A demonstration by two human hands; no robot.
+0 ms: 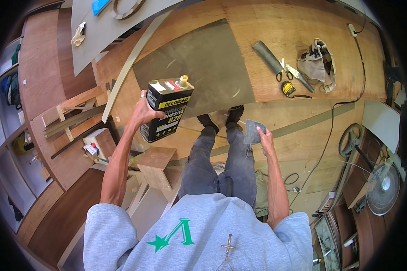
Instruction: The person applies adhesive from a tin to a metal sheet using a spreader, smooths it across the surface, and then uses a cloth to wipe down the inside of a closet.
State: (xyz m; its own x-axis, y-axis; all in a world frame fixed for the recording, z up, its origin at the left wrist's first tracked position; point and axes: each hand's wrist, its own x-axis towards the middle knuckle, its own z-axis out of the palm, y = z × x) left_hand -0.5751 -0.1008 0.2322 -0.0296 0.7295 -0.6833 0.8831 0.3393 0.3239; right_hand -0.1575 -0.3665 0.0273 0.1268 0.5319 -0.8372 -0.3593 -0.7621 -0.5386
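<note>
My left hand (144,113) grips a rectangular black and yellow metal glue can (163,123) by its side. The can is tilted slightly, its spout at the top open-looking and crusted with yellowish residue. In my right hand (266,140) is a thin, flat grey square piece (253,131), pinched at its right edge; it may be a scrap of laminate. Ahead of both hands a dark grey sheet (194,58) lies flat on the wooden worktable (253,27). The can's upper corner overlaps the sheet's near left part in view, and I cannot tell whether they touch.
Scissors (283,71), a yellow tape measure (288,88), a knife-like tool (300,77) and a cloth bag (319,65) lie on the table's right. A black cable (333,117) runs down. A wooden strip (133,58) lies left; a fan (384,185) stands right.
</note>
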